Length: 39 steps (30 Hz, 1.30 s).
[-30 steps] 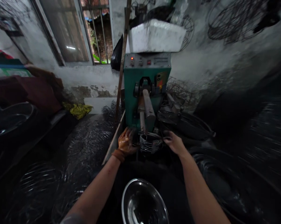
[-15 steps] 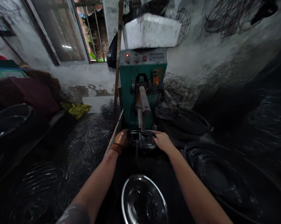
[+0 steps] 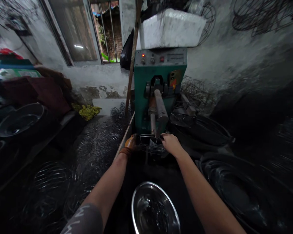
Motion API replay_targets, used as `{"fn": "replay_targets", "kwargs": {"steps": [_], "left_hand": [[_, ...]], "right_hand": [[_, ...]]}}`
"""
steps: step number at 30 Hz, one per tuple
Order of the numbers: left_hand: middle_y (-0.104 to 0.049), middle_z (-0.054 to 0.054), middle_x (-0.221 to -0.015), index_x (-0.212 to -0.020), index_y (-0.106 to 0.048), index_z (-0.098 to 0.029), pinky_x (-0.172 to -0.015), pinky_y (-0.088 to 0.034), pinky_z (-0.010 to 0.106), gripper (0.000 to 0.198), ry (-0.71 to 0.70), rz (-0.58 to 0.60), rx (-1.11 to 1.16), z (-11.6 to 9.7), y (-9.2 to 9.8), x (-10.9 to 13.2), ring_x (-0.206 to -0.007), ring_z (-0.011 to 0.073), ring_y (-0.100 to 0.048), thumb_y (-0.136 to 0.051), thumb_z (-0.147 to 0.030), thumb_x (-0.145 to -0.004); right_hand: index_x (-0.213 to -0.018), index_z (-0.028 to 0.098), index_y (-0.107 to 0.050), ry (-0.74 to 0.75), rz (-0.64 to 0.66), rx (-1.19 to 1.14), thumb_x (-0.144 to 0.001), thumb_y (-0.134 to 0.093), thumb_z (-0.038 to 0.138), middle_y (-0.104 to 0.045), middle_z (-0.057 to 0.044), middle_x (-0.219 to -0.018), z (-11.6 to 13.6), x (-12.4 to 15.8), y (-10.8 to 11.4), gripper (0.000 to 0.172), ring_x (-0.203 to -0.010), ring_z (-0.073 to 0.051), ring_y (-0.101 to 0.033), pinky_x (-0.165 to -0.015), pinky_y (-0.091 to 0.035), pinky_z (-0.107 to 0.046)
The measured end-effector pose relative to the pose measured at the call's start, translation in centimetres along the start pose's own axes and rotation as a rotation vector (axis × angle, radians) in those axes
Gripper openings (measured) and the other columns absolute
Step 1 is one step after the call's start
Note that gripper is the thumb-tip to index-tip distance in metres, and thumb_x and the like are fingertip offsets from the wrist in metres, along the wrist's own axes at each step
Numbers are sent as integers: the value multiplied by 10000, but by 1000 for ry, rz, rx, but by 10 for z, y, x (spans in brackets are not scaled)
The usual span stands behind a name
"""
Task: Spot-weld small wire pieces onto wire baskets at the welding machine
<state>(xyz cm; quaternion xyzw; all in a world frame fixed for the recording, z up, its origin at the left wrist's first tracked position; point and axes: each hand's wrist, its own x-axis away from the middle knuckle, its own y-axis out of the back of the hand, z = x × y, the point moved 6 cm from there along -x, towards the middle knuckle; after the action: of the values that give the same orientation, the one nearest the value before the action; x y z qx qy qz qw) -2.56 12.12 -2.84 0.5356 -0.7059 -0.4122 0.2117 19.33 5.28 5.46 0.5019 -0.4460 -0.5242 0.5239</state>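
A small round wire basket [image 3: 150, 144] sits under the metal arm [image 3: 159, 110] of a green machine [image 3: 158, 87]. My left hand [image 3: 131, 143], in an orange-brown glove, grips the basket's left rim with fingers closed. My bare right hand [image 3: 170, 143] is closed on the right rim, close to the tip of the machine's arm. Both forearms reach forward from the bottom of the view.
A shiny steel bowl [image 3: 154, 209] lies just below my arms. Piles of dark wire baskets [image 3: 63, 175] fill the left, and large dark basins [image 3: 234, 185] the right. A wooden pole [image 3: 133, 61] leans by the machine. A white foam box [image 3: 172, 29] tops it.
Both hands have closed in on the basket's rim and pushed it forward under the machine's arm. The view has shifted slightly.
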Motion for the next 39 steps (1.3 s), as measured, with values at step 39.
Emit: {"fn": "replay_targets", "kwargs": {"steps": [39], "left_hand": [[-606, 161, -1405, -1443, -558, -162, -1178, -372, 467, 892, -283, -153, -203, -90, 0, 10, -1382, 359, -490, -799, -422, -625]], "right_hand": [[-920, 176, -731, -213, -258, -428, -853, -587, 179, -762, -109, -1028, -82, 47, -45, 158, -999, -264, -724, -929, -554, -359]]}}
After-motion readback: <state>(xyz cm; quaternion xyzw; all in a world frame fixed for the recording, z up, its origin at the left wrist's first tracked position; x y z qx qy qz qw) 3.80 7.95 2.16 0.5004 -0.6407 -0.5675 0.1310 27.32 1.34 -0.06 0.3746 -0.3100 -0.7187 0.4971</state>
